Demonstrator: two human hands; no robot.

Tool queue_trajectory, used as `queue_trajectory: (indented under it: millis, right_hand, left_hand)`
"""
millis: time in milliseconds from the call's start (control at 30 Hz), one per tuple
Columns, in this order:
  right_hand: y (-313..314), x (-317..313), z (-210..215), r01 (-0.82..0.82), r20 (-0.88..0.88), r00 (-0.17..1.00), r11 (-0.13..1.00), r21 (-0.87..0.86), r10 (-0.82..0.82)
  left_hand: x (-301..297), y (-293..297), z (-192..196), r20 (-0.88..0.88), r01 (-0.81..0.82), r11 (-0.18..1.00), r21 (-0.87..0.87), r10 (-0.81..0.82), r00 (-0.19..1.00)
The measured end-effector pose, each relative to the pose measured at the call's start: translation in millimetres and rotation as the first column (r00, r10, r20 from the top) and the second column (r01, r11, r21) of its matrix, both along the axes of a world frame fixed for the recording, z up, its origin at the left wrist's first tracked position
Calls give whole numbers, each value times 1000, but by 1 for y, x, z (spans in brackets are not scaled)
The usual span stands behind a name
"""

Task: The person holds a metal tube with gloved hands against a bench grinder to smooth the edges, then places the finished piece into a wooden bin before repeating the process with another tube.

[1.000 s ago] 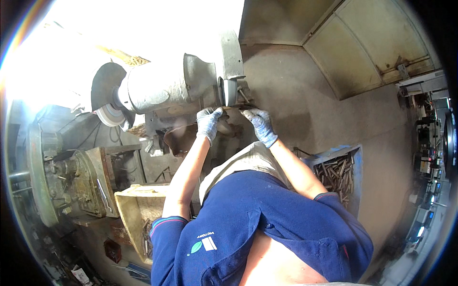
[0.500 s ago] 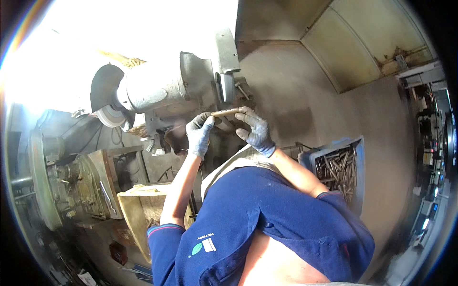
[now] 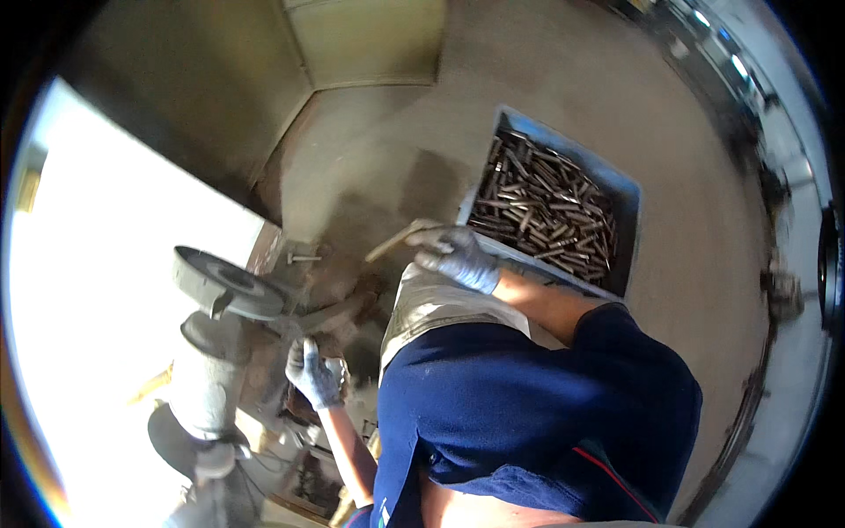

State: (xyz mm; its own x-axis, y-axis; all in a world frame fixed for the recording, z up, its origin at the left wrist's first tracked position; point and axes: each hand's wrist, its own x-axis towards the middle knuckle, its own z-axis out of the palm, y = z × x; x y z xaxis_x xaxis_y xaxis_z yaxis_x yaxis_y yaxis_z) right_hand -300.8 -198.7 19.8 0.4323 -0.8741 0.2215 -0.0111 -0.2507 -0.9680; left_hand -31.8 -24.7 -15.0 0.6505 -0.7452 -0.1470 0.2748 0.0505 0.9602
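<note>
My right hand (image 3: 458, 255), in a grey-blue work glove, grips a short, slim metal rod (image 3: 392, 241) by one end. The rod points left and toward me, above the floor beside the crate. My left hand (image 3: 314, 374), gloved too, is apart from the rod, nearest the bench grinder (image 3: 207, 378). Its fingers are curled in with the thumb against them, and nothing shows in them. Just right of my right hand, a blue crate (image 3: 563, 136) holds a heap of similar metal rods (image 3: 546, 202).
The grinder's upper wheel guard (image 3: 231, 283) lies ahead of my left hand, with a T-shaped handle (image 3: 304, 258) near it. Glare hides much of the left side. A yellowish metal panel (image 3: 370, 44) stands at the back, and machinery (image 3: 704, 53) lines the far right.
My view has swung right toward the crate. My left hand has let go of the rod and is now well apart from my right hand, which carries the rod close to the crate.
</note>
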Motion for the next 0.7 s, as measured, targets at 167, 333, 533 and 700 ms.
queue_trajectory:
  millis: [167, 333, 533, 700]
  right_hand:
    - [-16, -116, -20, 517, -42, 856, 853, 73, -515]
    - [-53, -172, -37, 709, 2, 704, 702, 68, -711]
    - [-27, -87, -11, 413, -435, 812, 910, -41, -389]
    - [-3, 29, -34, -174, -382, 917, 976, -127, 114]
  left_hand:
    - [12, 32, -39, -127, 35, 991, 130, -18, 992]
    - [29, 34, -52, -106, 28, 989, 149, -12, 994]
    - [37, 56, -55, -161, -34, 993, 109, 51, 986]
    - [42, 141, -56, -137, -282, 955, 89, 292, 947]
